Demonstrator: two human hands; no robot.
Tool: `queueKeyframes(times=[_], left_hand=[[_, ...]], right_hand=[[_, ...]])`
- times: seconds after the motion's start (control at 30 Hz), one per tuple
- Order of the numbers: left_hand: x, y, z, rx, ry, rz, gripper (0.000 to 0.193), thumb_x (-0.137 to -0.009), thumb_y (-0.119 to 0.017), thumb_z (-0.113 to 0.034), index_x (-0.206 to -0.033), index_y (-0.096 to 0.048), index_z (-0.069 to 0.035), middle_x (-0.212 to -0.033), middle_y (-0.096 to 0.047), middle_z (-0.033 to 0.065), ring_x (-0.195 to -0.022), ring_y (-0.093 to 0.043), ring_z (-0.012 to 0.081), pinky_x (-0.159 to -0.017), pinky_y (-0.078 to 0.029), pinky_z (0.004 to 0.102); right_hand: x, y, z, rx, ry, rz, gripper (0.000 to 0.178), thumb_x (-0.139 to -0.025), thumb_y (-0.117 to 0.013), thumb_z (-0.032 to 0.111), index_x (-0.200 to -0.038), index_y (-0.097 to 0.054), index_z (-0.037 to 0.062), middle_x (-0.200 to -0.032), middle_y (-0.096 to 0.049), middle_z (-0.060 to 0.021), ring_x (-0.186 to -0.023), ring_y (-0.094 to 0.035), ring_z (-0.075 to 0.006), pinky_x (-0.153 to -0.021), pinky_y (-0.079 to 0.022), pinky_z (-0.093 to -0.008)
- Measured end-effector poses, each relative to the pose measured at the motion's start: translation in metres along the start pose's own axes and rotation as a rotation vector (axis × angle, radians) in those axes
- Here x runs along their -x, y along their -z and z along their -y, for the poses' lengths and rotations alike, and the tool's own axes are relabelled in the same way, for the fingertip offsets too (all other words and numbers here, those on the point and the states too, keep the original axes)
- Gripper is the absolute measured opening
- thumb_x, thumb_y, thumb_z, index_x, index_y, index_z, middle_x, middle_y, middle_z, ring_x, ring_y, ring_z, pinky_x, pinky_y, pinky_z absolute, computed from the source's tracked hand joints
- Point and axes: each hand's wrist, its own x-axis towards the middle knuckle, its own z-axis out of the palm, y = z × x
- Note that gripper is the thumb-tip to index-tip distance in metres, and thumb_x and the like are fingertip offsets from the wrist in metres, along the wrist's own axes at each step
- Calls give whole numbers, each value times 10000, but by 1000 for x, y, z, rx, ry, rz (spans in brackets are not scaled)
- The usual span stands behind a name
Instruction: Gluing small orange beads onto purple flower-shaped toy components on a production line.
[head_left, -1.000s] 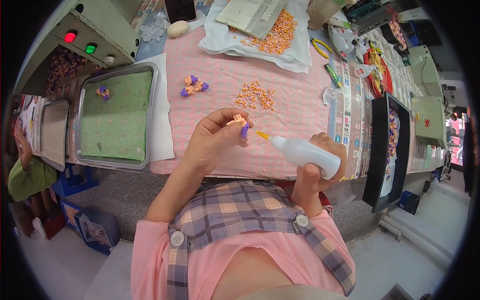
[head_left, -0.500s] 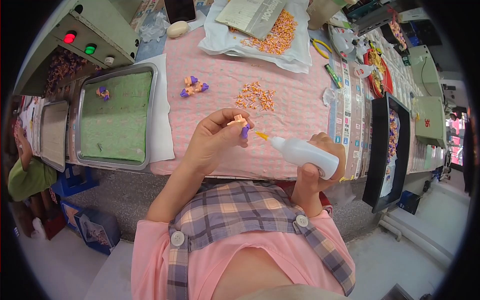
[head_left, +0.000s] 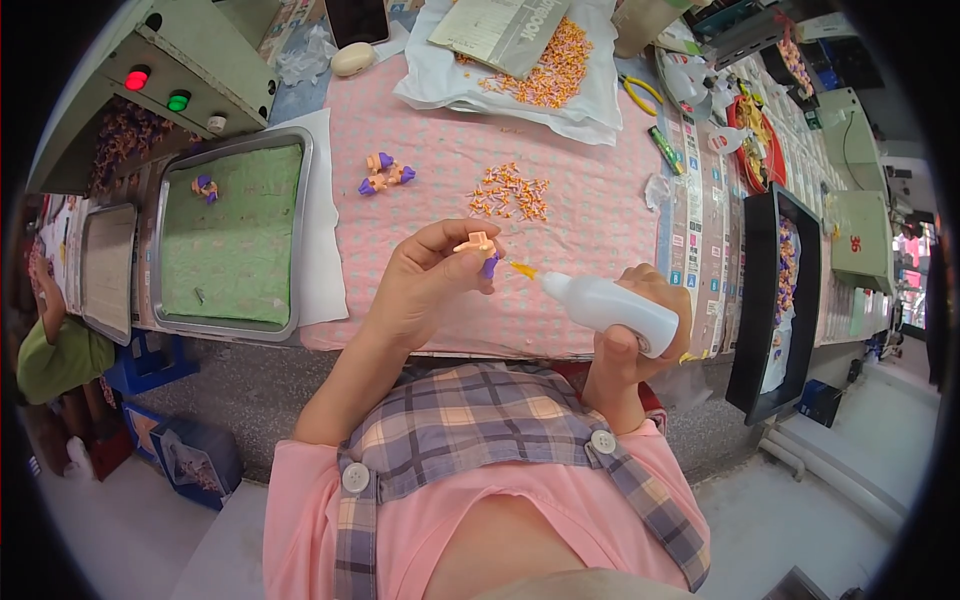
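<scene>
Between thumb and fingers, my left hand (head_left: 432,268) pinches a small peach and purple plastic figure part (head_left: 478,246). My right hand (head_left: 640,320) is wrapped round a white squeeze bottle (head_left: 612,306), tilted so that its yellow nozzle (head_left: 523,269) points left at the figure part. A narrow gap seems to lie between the nozzle tip and the part. Beyond my hands, a pile of tiny orange and white pieces (head_left: 510,192) lies on the pink cloth (head_left: 420,110). Several more peach and purple figure parts (head_left: 386,174) sit to the left of that pile.
On the left, a metal tray (head_left: 305,215) with a green lining holds one figure part, beside a machine (head_left: 190,60) with red and green lights. A white bag (head_left: 610,95) of orange pieces lies at the back. To the right stands a black bin (head_left: 745,340). Another person's green sleeve (head_left: 65,360) shows far left.
The figure part has turned slightly in my left fingers. My right hand and the bottle stay almost where they were.
</scene>
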Motion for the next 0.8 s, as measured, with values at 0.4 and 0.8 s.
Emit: queueKeyframes(times=[0.4, 0.8], left_hand=[[-1, 1, 3, -17, -19, -8, 178, -765, -552, -114, -927, -537, -44, -828, -553, 59, -668, -514, 99, -579, -447, 234], [-2, 20, 5, 87, -58, -47, 245, -766, -554, -99, -995, -509, -26, -868, -547, 64, -700, -524, 92, -619, -464, 224]], right_hand=[[-4, 12, -6, -16, 3, -217, 445, -674, -638, 383, -778, -470, -16, -670, -467, -43, -551, -464, -144, -484, -381, -256], [-1, 131, -132, 244, -482, -398, 297, -741, -564, 35, -992, -426, -44, -881, -523, -98, -794, -512, -122, -684, -407, -216]])
